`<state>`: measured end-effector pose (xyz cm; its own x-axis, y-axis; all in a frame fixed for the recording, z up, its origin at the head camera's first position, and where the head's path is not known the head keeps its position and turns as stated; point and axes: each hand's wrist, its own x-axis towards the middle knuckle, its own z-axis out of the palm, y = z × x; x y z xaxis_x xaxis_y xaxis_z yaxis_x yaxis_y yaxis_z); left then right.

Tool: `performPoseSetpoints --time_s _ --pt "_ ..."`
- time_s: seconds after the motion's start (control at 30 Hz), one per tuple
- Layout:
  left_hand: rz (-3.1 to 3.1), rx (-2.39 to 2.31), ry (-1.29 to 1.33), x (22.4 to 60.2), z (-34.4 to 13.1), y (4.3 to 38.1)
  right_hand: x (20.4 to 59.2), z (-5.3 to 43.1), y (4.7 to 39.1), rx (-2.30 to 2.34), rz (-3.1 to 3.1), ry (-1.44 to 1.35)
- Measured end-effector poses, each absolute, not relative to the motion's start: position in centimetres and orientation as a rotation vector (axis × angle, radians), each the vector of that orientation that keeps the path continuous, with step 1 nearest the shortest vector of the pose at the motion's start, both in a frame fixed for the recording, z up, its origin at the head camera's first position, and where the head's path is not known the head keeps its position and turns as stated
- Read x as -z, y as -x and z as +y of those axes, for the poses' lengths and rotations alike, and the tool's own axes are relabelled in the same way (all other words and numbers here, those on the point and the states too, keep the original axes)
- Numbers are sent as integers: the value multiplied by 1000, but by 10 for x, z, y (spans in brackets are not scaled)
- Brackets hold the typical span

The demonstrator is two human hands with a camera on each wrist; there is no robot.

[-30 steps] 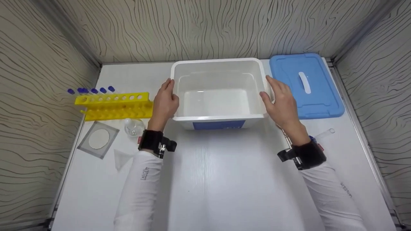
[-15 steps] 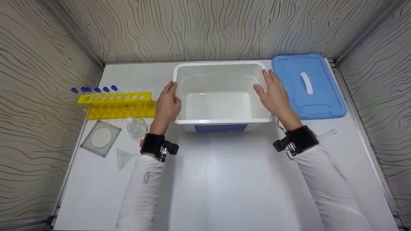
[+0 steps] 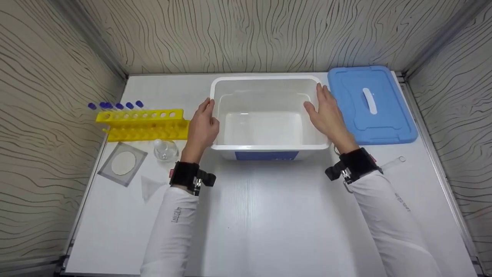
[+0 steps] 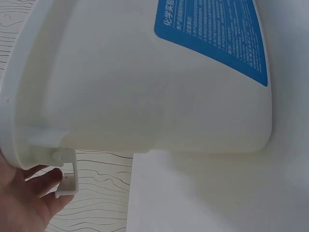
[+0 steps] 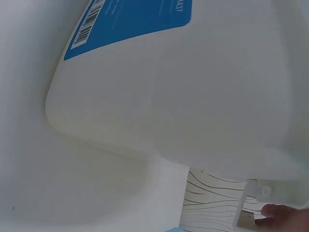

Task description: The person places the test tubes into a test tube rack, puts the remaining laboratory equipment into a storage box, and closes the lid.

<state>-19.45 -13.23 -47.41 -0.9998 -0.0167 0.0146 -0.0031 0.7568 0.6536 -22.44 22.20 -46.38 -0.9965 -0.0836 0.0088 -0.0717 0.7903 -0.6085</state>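
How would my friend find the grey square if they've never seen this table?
Start at the big white tub, then look left to the long yellow rack. Just below that in the head view lies the flat grey square, the only thing there with a white circle in its middle.

I'd call this a small chemistry lab booth. Wood-patterned panels (image 3: 246, 34) in metal framing (image 3: 94, 38) close in a white table (image 3: 246, 223), and on it I see a yellow test-tube rack (image 3: 146, 123) with blue-capped tubes (image 3: 119, 106), a clear funnel (image 3: 150, 186), a small glass vessel (image 3: 166, 153) and a gauze square (image 3: 108, 169) with a pale disc (image 3: 123, 163). The blue label (image 4: 212, 31) on the white tub (image 3: 265, 147) carries Chinese characters for "chemistry experiment".
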Motion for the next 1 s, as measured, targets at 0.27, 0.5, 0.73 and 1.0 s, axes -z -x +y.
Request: performPoseSetpoints --time_s 0.27,0.5,0.73,1.0 --pt "-2925 1108 -10 474 -128 194 471 228 219 1032 2956 109" --pt "-2936 1141 -43 476 -127 193 474 230 215 1056 2967 106" --pt "-2885 1147 -3 480 -127 189 475 230 209 1082 2957 92" --pt "-2862 1161 11 479 -134 181 473 224 204 1060 2979 114"
